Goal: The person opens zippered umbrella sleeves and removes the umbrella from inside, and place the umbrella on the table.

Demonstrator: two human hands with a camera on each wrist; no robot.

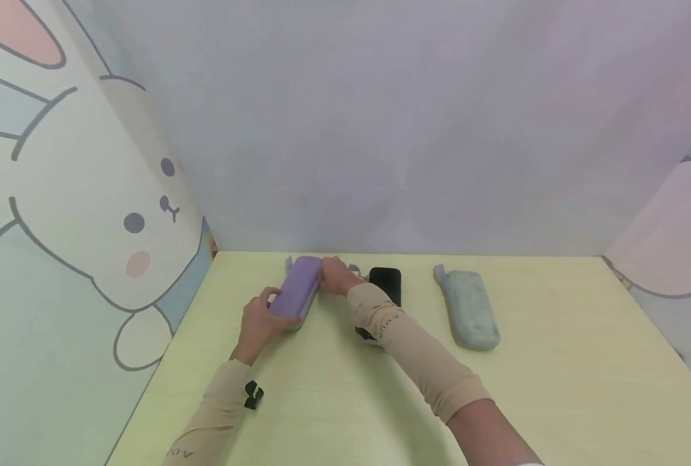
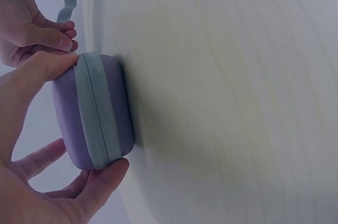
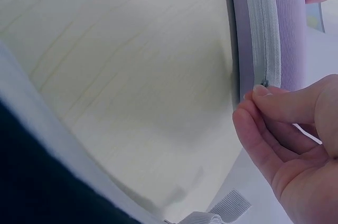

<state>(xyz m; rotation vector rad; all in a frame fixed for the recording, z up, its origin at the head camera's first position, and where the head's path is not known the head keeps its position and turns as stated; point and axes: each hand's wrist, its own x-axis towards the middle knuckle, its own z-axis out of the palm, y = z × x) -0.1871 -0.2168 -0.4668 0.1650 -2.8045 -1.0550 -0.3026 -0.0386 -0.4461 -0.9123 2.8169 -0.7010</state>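
Note:
A purple zip case (image 1: 296, 283) with a pale grey zip band lies at the table's back left. My left hand (image 1: 258, 325) grips its near end, thumb on one side and fingers on the other. At the far right corner of the case, my right hand (image 1: 336, 277) pinches the small zip pull (image 3: 265, 83) between thumb and fingers. The zip (image 3: 262, 28) runs along the case's side, and its teeth look closed in the left wrist view. Part of the pull is hidden under the right fingertips.
Right of the purple case lies a black, phone-like thing (image 1: 385, 285) above a pale case, partly hidden by my right forearm. Farther right rests a grey-green case (image 1: 472, 310) with a lilac strap (image 1: 440, 275). Printed walls stand behind and beside the table (image 1: 584, 362).

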